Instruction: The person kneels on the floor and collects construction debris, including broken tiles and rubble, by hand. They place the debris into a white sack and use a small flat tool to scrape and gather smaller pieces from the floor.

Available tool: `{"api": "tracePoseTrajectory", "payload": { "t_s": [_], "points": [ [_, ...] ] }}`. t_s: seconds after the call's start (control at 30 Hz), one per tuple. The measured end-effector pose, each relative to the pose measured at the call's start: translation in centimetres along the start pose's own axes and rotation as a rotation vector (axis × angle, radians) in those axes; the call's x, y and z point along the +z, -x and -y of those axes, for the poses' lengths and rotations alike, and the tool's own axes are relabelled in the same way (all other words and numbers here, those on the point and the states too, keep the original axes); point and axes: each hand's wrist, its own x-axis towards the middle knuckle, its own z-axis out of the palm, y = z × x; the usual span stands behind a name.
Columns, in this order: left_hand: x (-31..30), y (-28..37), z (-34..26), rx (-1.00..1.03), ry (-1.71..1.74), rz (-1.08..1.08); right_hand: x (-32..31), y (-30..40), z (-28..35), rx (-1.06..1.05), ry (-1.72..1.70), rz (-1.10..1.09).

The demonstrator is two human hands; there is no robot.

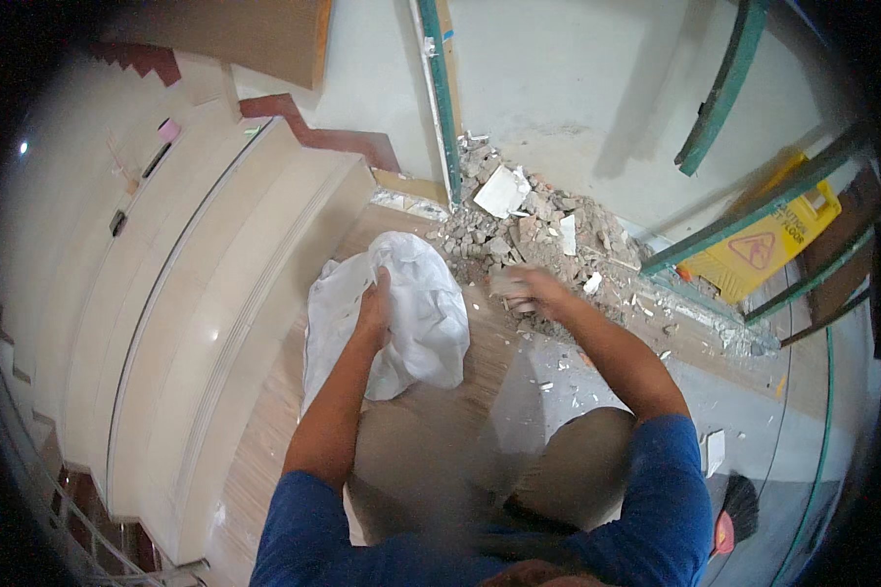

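A white woven sack lies bunched on the wood-look floor in front of me, and my left hand grips its edge. To the right of it, my right hand is blurred, with its fingers around a piece of rubble at the near edge of the heap. The heap of broken masonry lies against the wall and a green frame post. Flat white fragments rest on top of it. How wide the sack's mouth stands is hard to tell.
Curved beige stairs rise on the left. A yellow caution sign leans behind green metal bars at the right. Small debris is scattered over the grey floor sheet. A black-bristled brush lies at the lower right.
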Motion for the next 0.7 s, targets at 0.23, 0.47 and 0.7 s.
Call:
{"api": "tracePoseTrajectory", "payload": {
  "t_s": [0.23, 0.47, 0.7],
  "points": [
    [-2.1, -0.5, -0.3, 0.043, 0.192, 0.018, 10.8, -1.7, 1.4, -0.234, 0.378, 0.305],
    [-3.9, -0.8, 0.1, 0.064, 0.212, -0.034, -9.8, 2.9, 0.3, -0.212, 0.942, -0.564],
    [-2.8, -1.0, -0.2, 0.376, -0.195, -0.152, -11.9, 10.7, 0.9, -0.514, 0.834, -0.839]
  ]
}}
